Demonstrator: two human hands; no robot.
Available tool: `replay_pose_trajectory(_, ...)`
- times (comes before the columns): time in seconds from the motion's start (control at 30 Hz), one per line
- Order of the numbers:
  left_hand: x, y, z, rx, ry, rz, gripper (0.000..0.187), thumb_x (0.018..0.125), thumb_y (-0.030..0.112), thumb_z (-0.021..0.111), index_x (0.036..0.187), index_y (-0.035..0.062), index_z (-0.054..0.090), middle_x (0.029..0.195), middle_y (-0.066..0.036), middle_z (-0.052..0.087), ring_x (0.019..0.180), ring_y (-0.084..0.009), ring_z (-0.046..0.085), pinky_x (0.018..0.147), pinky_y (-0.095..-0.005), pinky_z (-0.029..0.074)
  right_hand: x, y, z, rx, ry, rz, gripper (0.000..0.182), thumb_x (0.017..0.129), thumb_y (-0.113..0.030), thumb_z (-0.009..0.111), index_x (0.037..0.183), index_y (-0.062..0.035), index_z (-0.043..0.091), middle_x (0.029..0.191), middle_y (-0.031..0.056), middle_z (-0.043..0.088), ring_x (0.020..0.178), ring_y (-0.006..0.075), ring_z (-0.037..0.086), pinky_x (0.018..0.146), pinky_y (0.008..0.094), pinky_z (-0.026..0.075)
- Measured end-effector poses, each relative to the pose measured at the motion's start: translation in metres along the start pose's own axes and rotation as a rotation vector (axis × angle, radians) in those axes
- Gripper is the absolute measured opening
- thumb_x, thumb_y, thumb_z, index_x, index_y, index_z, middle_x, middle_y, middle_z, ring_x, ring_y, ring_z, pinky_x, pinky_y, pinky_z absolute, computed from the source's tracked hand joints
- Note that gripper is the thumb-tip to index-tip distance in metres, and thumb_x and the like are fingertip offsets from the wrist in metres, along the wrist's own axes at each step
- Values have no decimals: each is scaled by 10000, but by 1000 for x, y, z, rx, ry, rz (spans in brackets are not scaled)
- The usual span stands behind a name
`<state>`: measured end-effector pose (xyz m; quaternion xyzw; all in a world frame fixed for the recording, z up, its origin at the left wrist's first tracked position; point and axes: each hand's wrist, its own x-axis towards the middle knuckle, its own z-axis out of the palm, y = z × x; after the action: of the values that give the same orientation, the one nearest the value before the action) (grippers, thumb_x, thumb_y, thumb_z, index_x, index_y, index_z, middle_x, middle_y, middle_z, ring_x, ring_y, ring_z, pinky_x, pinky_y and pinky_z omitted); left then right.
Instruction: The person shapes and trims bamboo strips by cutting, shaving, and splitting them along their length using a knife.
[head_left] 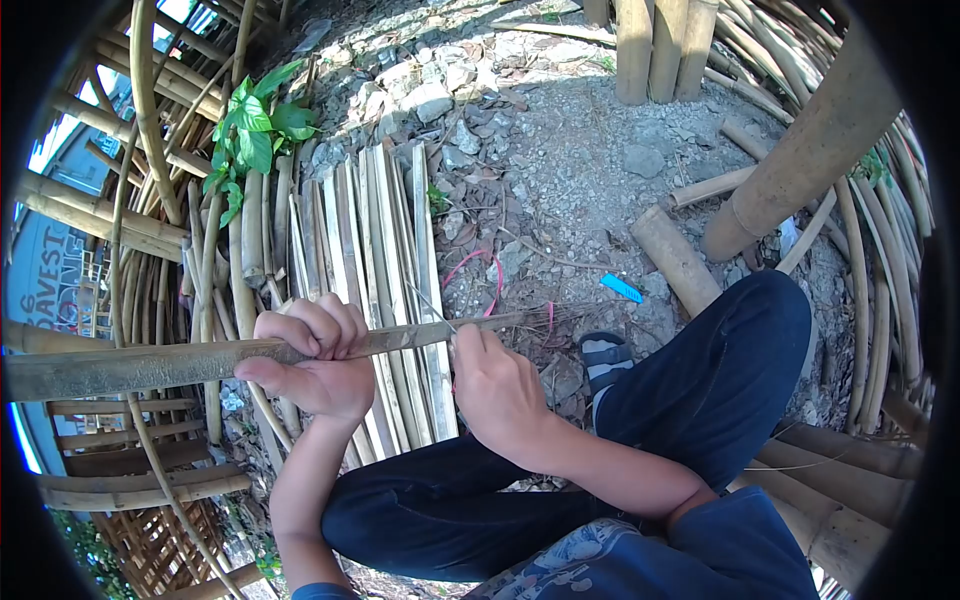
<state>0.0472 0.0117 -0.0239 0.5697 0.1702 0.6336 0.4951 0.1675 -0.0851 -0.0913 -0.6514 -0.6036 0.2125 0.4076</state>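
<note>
A long split bamboo strip (pixel 170 366) runs from the left edge of the view across to just past my right hand. My left hand (pixel 315 360) is closed around it from below, with fingers curled over the top and the thumb along its near side. My right hand (pixel 497 388) is a closed fist at the strip's narrower right end. From that fist a thin, pale, blade-like tool (pixel 430 303) slants up and left across the strip; its handle is hidden in the fingers. Below the strip lies a row of split bamboo slats (pixel 375 225).
Bamboo lattice frames (pixel 90 210) stand at left beside a leafy plant (pixel 255 125). A pink string (pixel 497 285) and a blue plastic piece (pixel 621 289) lie on stony ground. Thick bamboo poles (pixel 790 150) and a cut bamboo length (pixel 675 258) are at right. My crossed legs (pixel 700 370) are in front.
</note>
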Motion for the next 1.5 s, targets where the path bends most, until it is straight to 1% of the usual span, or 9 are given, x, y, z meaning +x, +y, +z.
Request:
replay_pose_trajectory(0.07,-1,0,1,6,3,5,623,867,722,254,709,121,297,551,-1,278,438,-118,244,403,-249,207,0,1,0,13,29,-18,88,819,-6,507,873,20,443,759,227,575,631,404,617,552,480,503)
replay_pose_trajectory(0.13,0,-1,2,12,2,10,623,867,723,255,709,121,296,551,0,279,438,-117,245,402,-249,205,-1,4,2,-71,-219,41,100,819,-5,509,876,28,434,755,234,576,624,415,607,551,480,499)
replay_pose_trajectory(0.47,-1,0,4,0,-21,8,627,865,727,249,710,121,294,548,0,280,436,-116,250,408,-256,215,5,11,4,69,-230,78,112,875,-45,499,878,36,422,717,270,569,642,460,589,560,521,467)
replay_pose_trajectory(0.67,-6,1,2,-6,-23,5,629,860,731,257,711,122,300,548,0,278,433,-116,245,402,-259,214,6,10,5,260,-26,119,158,930,-80,466,860,52,415,636,273,544,632,467,581,556,528,433)
replay_pose_trajectory(0.73,-3,0,3,-14,-36,10,627,860,731,260,712,123,301,549,1,277,433,-116,243,401,-259,216,5,15,11,233,-284,128,135,911,-57,443,894,77,456,657,292,572,634,452,607,578,513,491)
replay_pose_trajectory(0.9,-2,2,2,7,26,-14,627,859,731,263,712,124,305,536,1,277,432,-121,247,402,-256,213,13,7,-8,345,-78,193,175,937,-79,455,838,62,428,611,267,541,624,471,575,555,518,418)
replay_pose_trajectory(1.17,-6,2,1,-35,-49,-21,631,855,735,263,711,122,304,553,3,276,439,-120,245,409,-257,212,10,16,2,473,-316,288,213,959,-132,437,840,39,483,640,234,560,628,422,586,574,480,422)
replay_pose_trajectory(1.3,-4,3,1,-28,-43,-24,633,850,738,271,710,122,306,549,5,275,443,-121,259,415,-253,221,16,14,0,493,-6,267,253,963,-135,437,810,61,484,603,258,550,585,432,582,556,506,417)
replay_pose_trajectory(1.5,-6,3,5,-51,-96,-11,633,854,733,276,710,118,306,549,2,277,443,-121,256,416,-248,223,8,19,19,529,-231,286,270,963,-159,424,808,52,490,636,261,546,658,432,591,613,499,421)
